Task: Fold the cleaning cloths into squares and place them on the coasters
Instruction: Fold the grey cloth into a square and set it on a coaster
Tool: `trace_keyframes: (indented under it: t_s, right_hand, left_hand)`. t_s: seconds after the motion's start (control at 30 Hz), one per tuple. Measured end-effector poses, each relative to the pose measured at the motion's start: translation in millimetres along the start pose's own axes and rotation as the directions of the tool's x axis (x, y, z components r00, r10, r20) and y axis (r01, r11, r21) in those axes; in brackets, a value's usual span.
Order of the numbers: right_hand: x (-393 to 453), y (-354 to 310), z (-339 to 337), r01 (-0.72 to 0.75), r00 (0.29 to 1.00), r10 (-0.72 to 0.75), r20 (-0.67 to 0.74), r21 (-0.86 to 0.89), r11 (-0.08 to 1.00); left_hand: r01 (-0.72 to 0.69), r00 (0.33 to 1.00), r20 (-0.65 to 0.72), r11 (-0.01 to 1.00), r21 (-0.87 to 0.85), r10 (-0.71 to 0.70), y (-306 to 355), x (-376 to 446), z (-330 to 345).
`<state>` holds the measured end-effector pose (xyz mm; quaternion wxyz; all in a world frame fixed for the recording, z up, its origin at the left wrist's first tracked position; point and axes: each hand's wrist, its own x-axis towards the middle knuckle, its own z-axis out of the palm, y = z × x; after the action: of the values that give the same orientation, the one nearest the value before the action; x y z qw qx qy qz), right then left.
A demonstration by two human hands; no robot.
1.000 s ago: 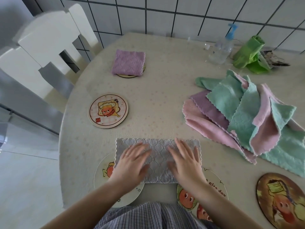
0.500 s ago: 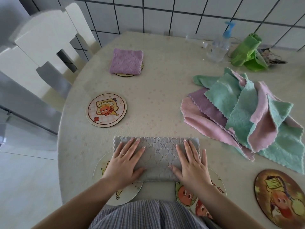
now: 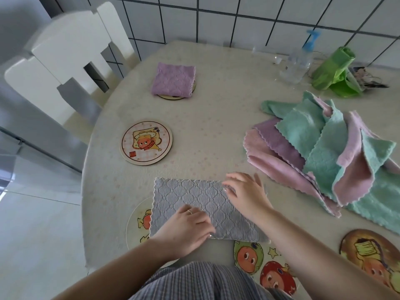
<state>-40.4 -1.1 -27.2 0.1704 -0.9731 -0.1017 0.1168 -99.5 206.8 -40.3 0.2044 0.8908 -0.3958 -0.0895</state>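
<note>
Four bare coasters (image 3: pixel 145 142), one covered, one grey cloth (image 3: pixel 201 204) under both hands.

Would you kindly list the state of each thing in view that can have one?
grey cloth: folded to a rectangle, flat on the table
left hand: pinching the cloth's near edge
right hand: gripping the cloth's right end
purple cloth: folded square, on a coaster
cartoon coaster: bare
cloth pile: unfolded, heaped
spray bottle: upright

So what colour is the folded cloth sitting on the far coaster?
Purple, a soft lilac. The folded cloth shows best in the head view, lying on the far coaster.
</note>
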Motion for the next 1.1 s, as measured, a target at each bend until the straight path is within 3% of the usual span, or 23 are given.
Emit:
trace_keyframes:
  t_s: [0.17,0.43,0.6,0.77,0.9,1.1]
  right_hand:
    - [35,-18,4,0.022,0.992,-0.024,0.125,0.015,1.000]
    - [48,-25,3,-0.037,0.985,0.057,0.163,-0.120,0.992]
    - [50,-27,-1,0.006,0.969,0.039,0.244,-0.181,0.983]
    - [44,-18,-28,-0.061,0.952,0.001,0.307,0.188,0.980]
    - [35,-8,-52,-0.111,0.969,0.030,0.244,0.324,0.939]
    - [21,-9,-76,-0.153,0.987,0.108,0.116,0.517,0.842]
  left_hand:
    - [0.040,0.993,0.116,0.997,-0.060,-0.033,1,7,13]
    - [0.022,0.997,0.069,0.999,-0.029,-0.020,-1,2,19]
    - [0.027,0.999,0.037,1.000,-0.013,-0.027,1,5,16]
    - [0.071,0.996,-0.045,0.994,-0.080,-0.075,5,4,-2]
    - [0.162,0.967,-0.178,0.977,-0.137,-0.185,4,-7,-25]
    - [0.323,0.839,-0.312,0.869,-0.375,-0.446,2,-15,-47]
